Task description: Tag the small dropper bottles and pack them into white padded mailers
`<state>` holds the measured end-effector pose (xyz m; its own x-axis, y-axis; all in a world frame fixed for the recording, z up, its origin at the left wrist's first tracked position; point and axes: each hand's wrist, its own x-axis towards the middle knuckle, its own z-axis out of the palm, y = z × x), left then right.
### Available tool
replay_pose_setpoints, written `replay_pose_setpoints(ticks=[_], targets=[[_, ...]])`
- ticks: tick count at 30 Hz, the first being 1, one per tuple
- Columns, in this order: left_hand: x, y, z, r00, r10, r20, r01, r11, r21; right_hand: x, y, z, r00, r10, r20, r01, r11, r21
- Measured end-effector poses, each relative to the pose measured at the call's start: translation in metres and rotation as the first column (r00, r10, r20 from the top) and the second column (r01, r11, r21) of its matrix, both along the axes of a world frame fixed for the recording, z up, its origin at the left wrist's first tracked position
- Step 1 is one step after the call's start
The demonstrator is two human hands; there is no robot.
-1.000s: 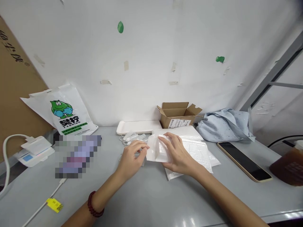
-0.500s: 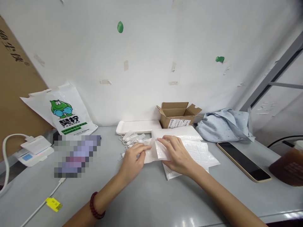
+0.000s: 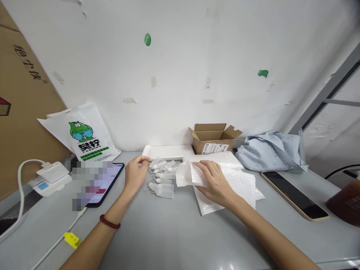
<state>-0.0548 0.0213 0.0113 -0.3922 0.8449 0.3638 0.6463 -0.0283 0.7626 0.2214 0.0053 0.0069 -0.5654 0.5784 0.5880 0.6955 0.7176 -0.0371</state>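
My right hand grips a white bubble mailer, its flap end standing up and facing left. Beneath it lie more white bubble mailers on the grey table. My left hand is at the left end of a flat white stack, thumb and fingertips together. Whether anything is between those fingertips is hidden. Several small translucent plastic bottles with white caps and thin loops lie in a pile between my two hands, close to the left fingertips.
An open cardboard box stands against the wall, beside a light blue cloth bag. A dark-screened phone and a brown drink cup are at right. At left are a lit phone, a printed white bag and a white charger.
My left hand has let go of the bubble mailer and moved left and up to the white stack's end. My right hand still holds the mailer. More of the bottles shows now.
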Motion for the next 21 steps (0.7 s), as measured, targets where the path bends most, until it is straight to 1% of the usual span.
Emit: replay_pose_setpoints(ticks=[3,7,11,15,18,21], targets=[[-0.016,0.012,-0.01,0.993,0.023,-0.116,-0.035,0.994,-0.1,0.0,-0.001,-0.001,1.0,0.011,0.003,-0.011,1.0,-0.003],[-0.024,0.019,-0.021,0.989,-0.003,-0.149,-0.022,0.986,-0.168,0.0,-0.001,0.0,1.0,-0.006,0.001,0.006,1.0,-0.015],[-0.027,0.02,-0.02,0.987,-0.033,-0.155,0.004,0.983,-0.181,0.0,0.0,0.002,1.0,-0.031,0.005,0.031,0.999,-0.025],[-0.027,0.019,-0.016,0.986,-0.01,-0.167,-0.018,0.985,-0.17,0.0,0.0,0.002,0.998,-0.05,0.023,0.051,0.998,-0.043],[-0.024,0.019,-0.018,0.982,-0.019,-0.187,-0.014,0.985,-0.173,0.0,0.0,0.001,0.998,-0.051,0.029,0.053,0.997,-0.052],[-0.021,0.019,-0.02,0.978,-0.058,-0.2,0.018,0.981,-0.196,0.0,0.0,-0.001,0.999,-0.044,0.029,0.046,0.997,-0.057]])
